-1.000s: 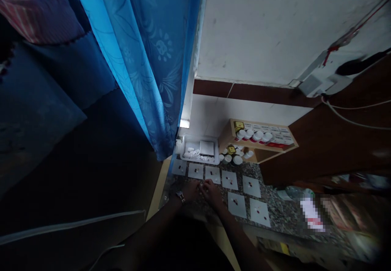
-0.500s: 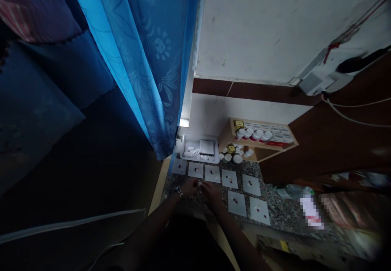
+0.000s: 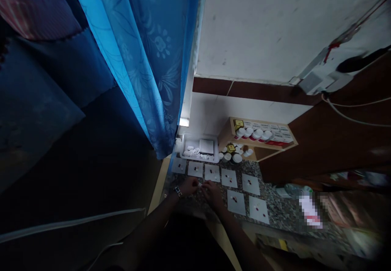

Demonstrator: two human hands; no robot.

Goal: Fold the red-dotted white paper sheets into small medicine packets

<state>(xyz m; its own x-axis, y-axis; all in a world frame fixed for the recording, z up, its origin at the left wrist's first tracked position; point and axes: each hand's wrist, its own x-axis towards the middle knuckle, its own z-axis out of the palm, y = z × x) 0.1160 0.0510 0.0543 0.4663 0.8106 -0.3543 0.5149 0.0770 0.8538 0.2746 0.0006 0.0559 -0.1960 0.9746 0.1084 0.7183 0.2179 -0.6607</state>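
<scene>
While a small white item (image 3: 200, 184) shows between the fingertips, the left hand (image 3: 190, 186) and right hand (image 3: 212, 191) each seem pinched nearly closed in a grip on it. They have parted slightly; the surrounding papers (image 3: 215, 170) bearing pills (image 3: 257, 209) lie unmoved on the table (image 3: 281, 212), so work apparently remains between the hands.

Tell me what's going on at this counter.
A person's left hand and right hand meet over the speckled counter, holding a small white thing between their fingertips; it is too small to identify. Beyond and to the right of them lie seven white paper squares, each with small pill-like pieces on it. Farther back are a tray of white pieces and a wooden shelf with white-capped bottles.
</scene>
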